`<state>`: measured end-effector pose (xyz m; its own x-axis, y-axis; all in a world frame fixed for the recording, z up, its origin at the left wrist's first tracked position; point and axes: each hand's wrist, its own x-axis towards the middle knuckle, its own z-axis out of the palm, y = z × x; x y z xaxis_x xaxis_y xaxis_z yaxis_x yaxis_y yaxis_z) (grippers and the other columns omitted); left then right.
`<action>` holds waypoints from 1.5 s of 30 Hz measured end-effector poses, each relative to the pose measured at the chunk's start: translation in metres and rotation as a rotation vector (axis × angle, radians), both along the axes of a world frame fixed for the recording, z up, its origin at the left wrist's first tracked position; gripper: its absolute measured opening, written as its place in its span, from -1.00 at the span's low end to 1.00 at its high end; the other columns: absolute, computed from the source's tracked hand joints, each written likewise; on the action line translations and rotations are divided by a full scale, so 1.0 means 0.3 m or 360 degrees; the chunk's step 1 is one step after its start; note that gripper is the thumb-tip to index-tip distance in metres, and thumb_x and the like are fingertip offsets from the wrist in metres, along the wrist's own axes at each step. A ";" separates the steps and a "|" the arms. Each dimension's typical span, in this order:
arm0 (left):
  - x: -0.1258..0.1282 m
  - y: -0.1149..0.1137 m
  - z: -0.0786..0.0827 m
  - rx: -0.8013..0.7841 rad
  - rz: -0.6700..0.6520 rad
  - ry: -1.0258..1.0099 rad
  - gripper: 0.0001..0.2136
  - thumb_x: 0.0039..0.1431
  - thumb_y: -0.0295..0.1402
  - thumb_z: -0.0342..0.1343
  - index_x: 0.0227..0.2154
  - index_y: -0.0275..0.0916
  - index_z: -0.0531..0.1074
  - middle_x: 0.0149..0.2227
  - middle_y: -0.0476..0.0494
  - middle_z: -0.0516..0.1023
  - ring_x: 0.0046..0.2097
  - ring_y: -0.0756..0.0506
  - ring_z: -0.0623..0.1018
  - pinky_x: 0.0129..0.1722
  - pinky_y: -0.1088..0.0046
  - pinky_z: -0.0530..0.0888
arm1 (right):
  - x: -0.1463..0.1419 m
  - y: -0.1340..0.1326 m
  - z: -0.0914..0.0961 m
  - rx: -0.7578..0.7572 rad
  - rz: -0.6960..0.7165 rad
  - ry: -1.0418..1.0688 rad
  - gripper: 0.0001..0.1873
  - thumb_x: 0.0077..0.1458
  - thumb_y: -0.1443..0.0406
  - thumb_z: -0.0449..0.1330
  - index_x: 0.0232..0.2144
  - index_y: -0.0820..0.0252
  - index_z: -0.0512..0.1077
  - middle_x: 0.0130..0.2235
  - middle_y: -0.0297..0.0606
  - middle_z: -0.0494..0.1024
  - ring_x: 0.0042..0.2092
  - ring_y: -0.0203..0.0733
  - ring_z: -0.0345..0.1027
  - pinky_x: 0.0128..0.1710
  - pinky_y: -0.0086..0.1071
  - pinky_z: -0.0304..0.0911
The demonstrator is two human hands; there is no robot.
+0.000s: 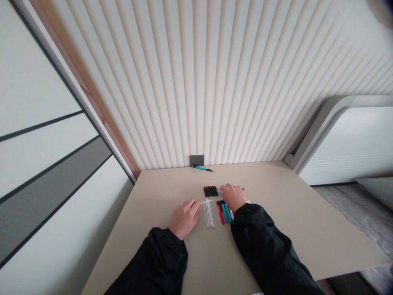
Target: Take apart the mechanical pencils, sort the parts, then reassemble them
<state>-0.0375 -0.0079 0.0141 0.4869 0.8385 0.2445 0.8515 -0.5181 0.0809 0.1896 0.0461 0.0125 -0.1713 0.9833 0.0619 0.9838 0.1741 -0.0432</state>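
Note:
My left hand (185,217) is closed in a pinch on a thin white pen refill (206,201), which points to the right above several similar white refills (209,215) lying side by side. My right hand (233,196) has its fingers curled down at the table; whatever they grip is too small to make out. Just left of its fingertips is a row of short black grips (210,191). Red, teal and white pen barrels (225,213) lie below this hand, partly covered by it and the sleeve. A small dark piece (243,189) shows past its knuckles.
A teal and black pen (202,168) lies at the back of the beige table (172,184), under a dark wall socket (197,160). The ribbed wall panel (199,82) rises behind. A white headboard (350,139) stands at the right, a white and grey cabinet (46,172) at the left.

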 end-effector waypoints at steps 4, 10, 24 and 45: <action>0.001 -0.002 0.003 0.0001 0.0011 0.0002 -0.79 0.31 -0.45 -0.13 -0.14 -0.18 0.39 -0.28 -0.09 0.47 -0.28 -0.08 0.49 -0.34 0.43 0.37 | 0.002 -0.010 0.025 0.0080 -0.0019 0.0112 -0.78 0.21 0.37 0.00 -0.23 0.14 0.44 -0.26 -0.21 0.54 -0.25 -0.17 0.44 -0.27 -0.37 0.13; 0.004 -0.003 0.003 -0.0015 0.0098 -0.0075 -0.79 0.34 -0.41 -0.15 -0.19 -0.17 0.40 -0.30 -0.07 0.48 -0.29 -0.08 0.50 -0.37 0.44 0.34 | -0.005 -0.040 0.047 0.0131 -0.0004 0.1071 -0.79 0.16 0.19 0.08 -0.29 0.13 0.48 -0.42 -0.33 0.54 -0.39 -0.25 0.37 -0.36 -0.43 0.17; -0.018 0.028 -0.024 -0.0051 0.0639 -0.0235 -0.81 0.34 -0.37 -0.14 -0.20 -0.17 0.39 -0.24 -0.09 0.51 -0.29 -0.07 0.53 -0.41 0.46 0.27 | -0.099 0.002 0.079 0.0041 0.0238 0.0783 -0.83 0.18 0.22 0.11 -0.25 0.11 0.48 -0.30 -0.32 0.59 -0.28 -0.27 0.43 -0.30 -0.47 0.21; -0.004 0.007 0.013 -0.0077 0.0708 -0.0152 -0.78 0.36 -0.34 -0.18 -0.24 -0.18 0.39 -0.25 -0.10 0.50 -0.32 -0.09 0.54 -0.44 0.46 0.26 | -0.206 0.002 0.079 0.0051 0.0416 0.0117 -0.72 0.26 0.23 0.00 -0.23 0.18 0.49 -0.09 -0.10 0.44 -0.03 -0.06 0.24 -0.05 -0.25 0.09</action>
